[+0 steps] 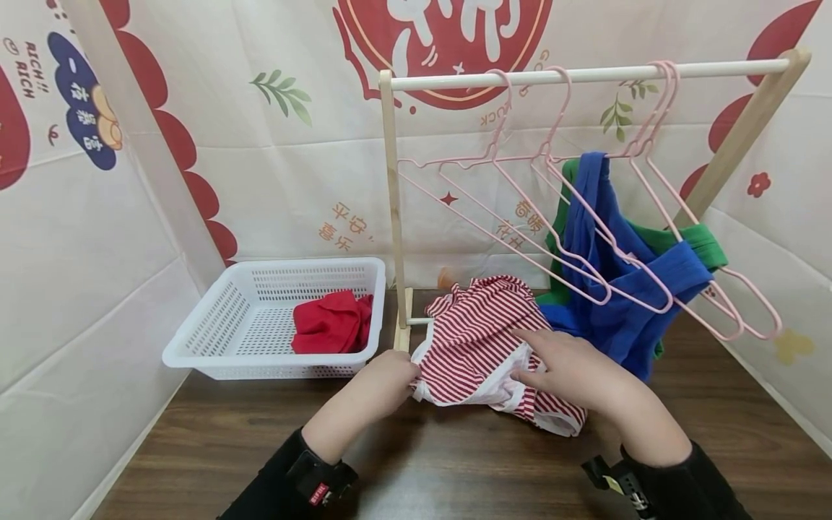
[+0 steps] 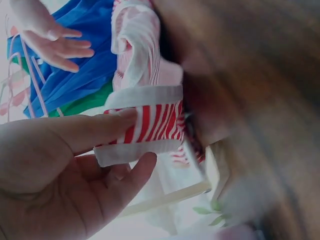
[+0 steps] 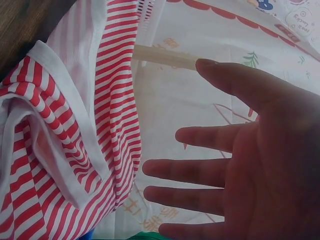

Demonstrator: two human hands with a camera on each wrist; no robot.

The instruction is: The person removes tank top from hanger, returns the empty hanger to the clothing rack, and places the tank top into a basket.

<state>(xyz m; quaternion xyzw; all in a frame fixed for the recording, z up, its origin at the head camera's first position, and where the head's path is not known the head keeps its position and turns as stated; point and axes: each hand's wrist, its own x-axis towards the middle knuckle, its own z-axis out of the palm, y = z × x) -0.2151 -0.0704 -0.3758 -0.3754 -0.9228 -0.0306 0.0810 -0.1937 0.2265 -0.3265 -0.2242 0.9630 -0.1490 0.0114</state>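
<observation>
Left hand (image 1: 383,383) pinches the white-trimmed edge of the striped shirt (image 1: 477,343) between thumb and fingers. Right hand (image 1: 572,372) is spread, fingers straight, at the shirt's right side — whether it touches the cloth I cannot tell.

The shirt lies crumpled on the table (image 1: 455,462), just in front of the rack post (image 1: 393,202), touching the blue garment (image 1: 624,289).

Risk: only one edge is pinched, so a lift could drag the bunched cloth against the post or snag the hangers (image 1: 585,217).

Long axis roughly left-right; which end is the collar — unclear.
</observation>
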